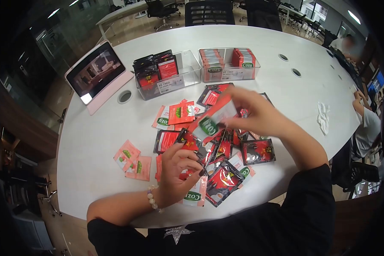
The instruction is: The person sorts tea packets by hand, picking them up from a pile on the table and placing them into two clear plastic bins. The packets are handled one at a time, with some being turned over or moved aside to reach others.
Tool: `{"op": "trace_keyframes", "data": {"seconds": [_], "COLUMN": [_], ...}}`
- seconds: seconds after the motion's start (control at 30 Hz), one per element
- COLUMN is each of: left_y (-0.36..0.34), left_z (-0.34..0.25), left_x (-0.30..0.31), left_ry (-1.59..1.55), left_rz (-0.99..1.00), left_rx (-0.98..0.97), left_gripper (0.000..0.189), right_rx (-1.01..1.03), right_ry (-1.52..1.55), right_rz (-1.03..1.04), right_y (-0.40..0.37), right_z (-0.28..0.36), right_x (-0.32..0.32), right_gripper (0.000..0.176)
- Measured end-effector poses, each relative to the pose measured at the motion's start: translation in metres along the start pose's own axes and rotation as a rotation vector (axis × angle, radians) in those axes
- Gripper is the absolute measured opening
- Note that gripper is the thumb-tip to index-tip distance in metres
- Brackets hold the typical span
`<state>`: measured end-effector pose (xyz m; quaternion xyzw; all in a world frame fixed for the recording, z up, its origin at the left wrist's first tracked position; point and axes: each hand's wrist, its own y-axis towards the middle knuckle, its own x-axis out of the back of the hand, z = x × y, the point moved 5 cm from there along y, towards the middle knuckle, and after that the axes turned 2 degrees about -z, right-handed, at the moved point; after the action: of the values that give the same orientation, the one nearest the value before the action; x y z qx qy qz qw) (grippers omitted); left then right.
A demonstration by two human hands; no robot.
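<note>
My right hand (254,112) pinches a pink-and-white Cozy sachet (211,123), held up above a mixed pile on the white table. Over the near left part of the pile is my left hand (181,168), its fingers curled and apart, with nothing visible between them. Below it lies another Cozy sachet (195,194). The pile mixes pink sachets (182,112) with black-and-red sachets (258,151). Two pink sachets (136,162) lie apart to the left. Behind the pile, one clear bin (187,79) holds black-and-red sachets, and a second clear bin (226,74) holds pink and red Cozy sachets.
A tablet (97,72) on a pink stand is at the back left. Round cable holes (124,97) dot the table (98,128). A crumpled white tissue (323,118) lies at the right. People sit beyond the right edge; chairs (209,13) stand behind.
</note>
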<state>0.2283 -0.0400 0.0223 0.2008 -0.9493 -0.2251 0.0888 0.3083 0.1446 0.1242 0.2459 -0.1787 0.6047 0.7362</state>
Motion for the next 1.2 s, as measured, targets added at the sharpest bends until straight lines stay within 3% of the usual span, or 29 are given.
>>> {"op": "trace_keyframes", "data": {"seconds": [0.1, 0.17, 0.23, 0.33, 0.4, 0.53, 0.67, 0.77, 0.83, 0.87, 0.9, 0.93, 1.0, 1.1, 1.2], "left_y": [0.003, -0.004, -0.015, -0.008, 0.003, 0.006, 0.009, 0.01, 0.014, 0.013, 0.013, 0.014, 0.013, 0.015, 0.016], "left_z": [0.003, 0.01, 0.014, 0.001, -0.006, -0.016, -0.018, -0.018, -0.024, -0.024, -0.023, -0.022, -0.021, -0.022, -0.022], "left_x": [-0.001, 0.002, 0.004, 0.001, -0.001, -0.013, -0.016, -0.009, -0.006, -0.006, -0.007, -0.007, -0.007, -0.004, -0.003], "left_ry": [0.033, 0.083, 0.066, 0.196, 0.41, 0.632, 0.583, 0.538, 0.454, 0.436, 0.417, 0.399, 0.402, 0.408, 0.398], "left_rz": [0.102, 0.159, 0.156, 0.117, 0.221, 0.3, 0.293, 0.269, 0.238, 0.242, 0.245, 0.249, 0.262, 0.255, 0.228], "left_rx": [0.093, 0.127, 0.16, 0.144, -0.058, -0.329, -0.313, -0.285, -0.258, -0.267, -0.277, -0.29, -0.273, -0.268, -0.272], "left_gripper": [0.05, 0.044, 0.037, 0.028, 0.024, 0.021, 0.015, 0.013, 0.012, 0.013, 0.013, 0.013, 0.014, 0.013, 0.015], "right_rx": [0.023, 0.133, 0.144, 0.185, 0.28, 0.572, 0.641, 0.574, 0.539, 0.321, 0.256, 0.233, 0.126, -0.031, -0.135], "right_ry": [0.537, 0.411, 0.511, 0.344, 0.179, -0.482, -0.703, -0.787, -0.872, -0.929, -0.752, -0.828, -0.906, -0.947, -1.005], "right_rz": [-0.018, 0.111, 0.246, 0.235, 0.161, 0.253, 0.369, 0.185, -0.154, -0.411, -0.451, -0.554, -0.516, -0.477, -0.343], "right_y": [-0.005, -0.014, -0.022, -0.022, -0.017, -0.026, -0.027, -0.005, 0.02, 0.031, 0.043, 0.048, 0.055, 0.054, 0.053], "right_z": [-0.001, -0.013, -0.01, -0.014, -0.007, 0.04, 0.039, 0.034, 0.025, 0.007, -0.016, -0.036, -0.097, -0.172, -0.192], "right_x": [-0.002, -0.03, -0.061, -0.064, -0.047, -0.045, -0.068, -0.022, 0.041, 0.08, 0.117, 0.146, 0.186, 0.202, 0.18], "right_gripper": [0.021, 0.021, 0.023, 0.021, 0.029, 0.025, 0.023, 0.016, 0.021, 0.026, 0.022, 0.024, 0.016, 0.02, 0.017]}}
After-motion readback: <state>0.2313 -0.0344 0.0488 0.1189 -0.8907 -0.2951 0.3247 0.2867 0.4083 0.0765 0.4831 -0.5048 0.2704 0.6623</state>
